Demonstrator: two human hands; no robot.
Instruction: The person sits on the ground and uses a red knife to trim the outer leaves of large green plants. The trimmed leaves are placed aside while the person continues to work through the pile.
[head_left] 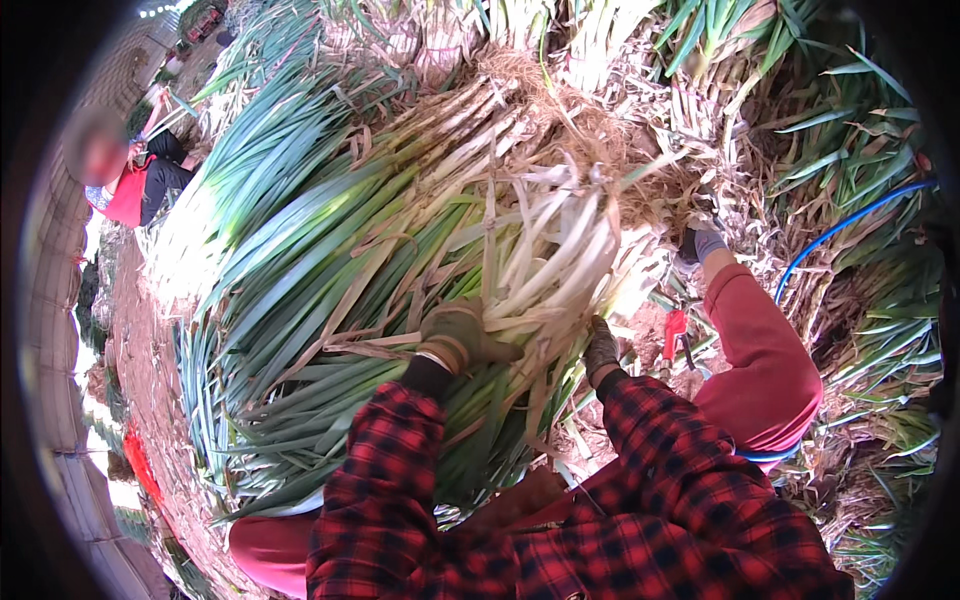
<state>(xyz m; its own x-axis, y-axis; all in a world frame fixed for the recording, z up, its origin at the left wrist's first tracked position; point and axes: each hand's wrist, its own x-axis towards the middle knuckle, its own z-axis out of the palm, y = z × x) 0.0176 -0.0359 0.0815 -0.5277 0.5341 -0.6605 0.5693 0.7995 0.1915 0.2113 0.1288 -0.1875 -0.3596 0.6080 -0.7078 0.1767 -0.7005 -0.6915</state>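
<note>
A thick bunch of green onions [555, 260], with white stalks and stringy roots at the far end, lies across the heap in front of me. My gloved left hand [455, 335] grips its left side, thumb stretched across the stalks and fingers partly sunk in the leaves. On the opposite side my gloved right hand [602, 350] presses round the bunch, its fingertips partly hidden by it. Long green leaves [350, 290] of more onions spread beneath and to the left. Dry, pale leaves hang among the stalks.
A red-handled tool [675, 335] sits by my bent right leg [760, 360]. A blue hose [840, 228] curves along the right. More onion bundles [710, 40] stand at the back, with leafy piles at right. Another person [135, 185] in red is at far left.
</note>
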